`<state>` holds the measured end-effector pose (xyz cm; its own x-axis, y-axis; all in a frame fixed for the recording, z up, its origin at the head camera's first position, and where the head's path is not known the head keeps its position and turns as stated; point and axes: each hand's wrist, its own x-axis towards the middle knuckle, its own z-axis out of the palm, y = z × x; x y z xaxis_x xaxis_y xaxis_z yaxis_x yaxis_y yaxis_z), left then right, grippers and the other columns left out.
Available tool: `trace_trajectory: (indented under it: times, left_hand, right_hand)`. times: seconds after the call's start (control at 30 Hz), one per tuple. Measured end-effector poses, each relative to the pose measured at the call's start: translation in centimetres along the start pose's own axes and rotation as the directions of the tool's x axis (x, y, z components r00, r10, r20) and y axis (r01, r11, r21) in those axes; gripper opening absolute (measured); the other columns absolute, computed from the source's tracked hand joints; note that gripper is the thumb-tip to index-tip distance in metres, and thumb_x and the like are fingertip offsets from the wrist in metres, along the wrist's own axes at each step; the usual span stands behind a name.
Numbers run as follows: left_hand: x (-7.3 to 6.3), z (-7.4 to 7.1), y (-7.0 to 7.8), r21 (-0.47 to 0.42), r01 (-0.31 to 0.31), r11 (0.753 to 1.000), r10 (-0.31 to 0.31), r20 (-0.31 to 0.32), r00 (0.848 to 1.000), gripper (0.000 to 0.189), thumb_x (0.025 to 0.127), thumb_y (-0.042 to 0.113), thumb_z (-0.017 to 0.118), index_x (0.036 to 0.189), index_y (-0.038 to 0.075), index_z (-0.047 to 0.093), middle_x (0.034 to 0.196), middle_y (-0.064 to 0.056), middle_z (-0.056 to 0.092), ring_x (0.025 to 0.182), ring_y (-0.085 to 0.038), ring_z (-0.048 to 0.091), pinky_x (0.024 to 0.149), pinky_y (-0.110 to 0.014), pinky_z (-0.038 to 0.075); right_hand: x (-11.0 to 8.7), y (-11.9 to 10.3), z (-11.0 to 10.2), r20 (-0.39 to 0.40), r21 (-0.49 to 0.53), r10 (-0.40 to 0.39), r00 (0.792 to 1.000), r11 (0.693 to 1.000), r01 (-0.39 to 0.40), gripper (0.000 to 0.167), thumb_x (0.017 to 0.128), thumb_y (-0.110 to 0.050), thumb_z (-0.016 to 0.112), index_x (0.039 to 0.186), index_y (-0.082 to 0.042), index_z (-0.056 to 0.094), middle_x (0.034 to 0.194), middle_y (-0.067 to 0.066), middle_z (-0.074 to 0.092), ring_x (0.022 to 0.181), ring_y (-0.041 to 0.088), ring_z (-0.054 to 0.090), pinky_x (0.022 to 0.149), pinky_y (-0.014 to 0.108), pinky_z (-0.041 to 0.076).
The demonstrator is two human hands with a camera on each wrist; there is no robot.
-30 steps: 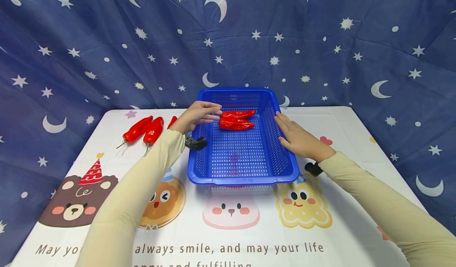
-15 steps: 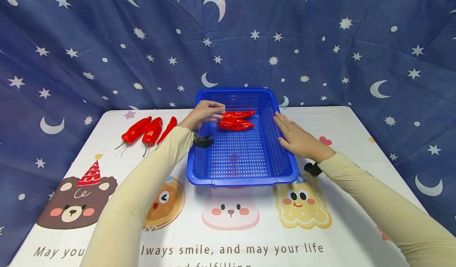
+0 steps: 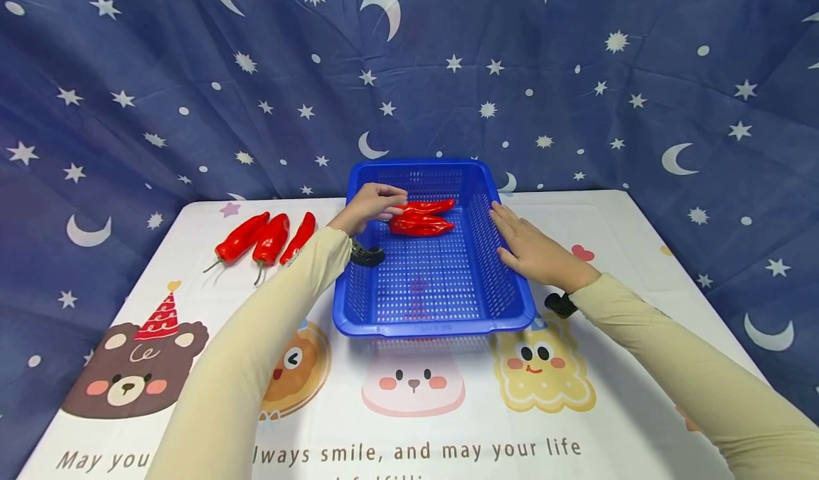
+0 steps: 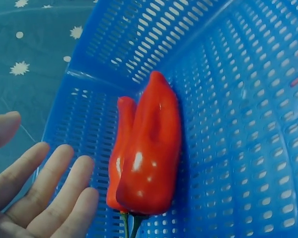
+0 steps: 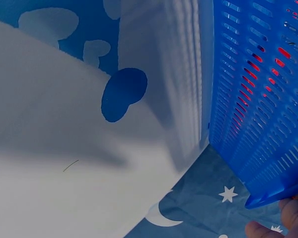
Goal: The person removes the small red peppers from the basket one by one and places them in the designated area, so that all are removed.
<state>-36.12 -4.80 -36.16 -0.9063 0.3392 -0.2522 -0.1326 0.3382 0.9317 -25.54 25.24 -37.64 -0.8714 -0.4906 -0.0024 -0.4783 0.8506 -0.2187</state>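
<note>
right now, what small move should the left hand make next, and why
Probably swing the left hand out of the blue basket toward the nearest red pepper outside it. The hand looks empty, its fingers apart from the two peppers in the basket; three more lie on the table, and the right hand rests at the opposite rim.

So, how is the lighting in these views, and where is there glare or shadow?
Head view: bright, soft shadow on the cloth below the right sleeve; left wrist view: white glare spots on the peppers; right wrist view: much dimmer, grey shadow on the cloth beside the basket.
</note>
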Motion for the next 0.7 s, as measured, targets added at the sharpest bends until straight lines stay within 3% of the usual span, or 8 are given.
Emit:
trace_trajectory:
  times: [0.7]
  left_hand:
    - [2.2,-0.1,-0.1,0.132,0.067,0.989,-0.072,0.030,0.997,0.039,0.095,0.016,0.055,0.131,0.001,0.053,0.135,-0.018,0.053,0.119,-0.032,0.057,0.104,-0.038,0.044]
  right_hand:
    - [0.0,-0.2,-0.1,0.004,0.007,-0.001,1.000,1.000,0.001,0.066,0.097,-0.026,0.036,0.149,0.002,0.006,0.158,0.018,0.002,0.146,0.036,0.005,0.115,0.059,0.012]
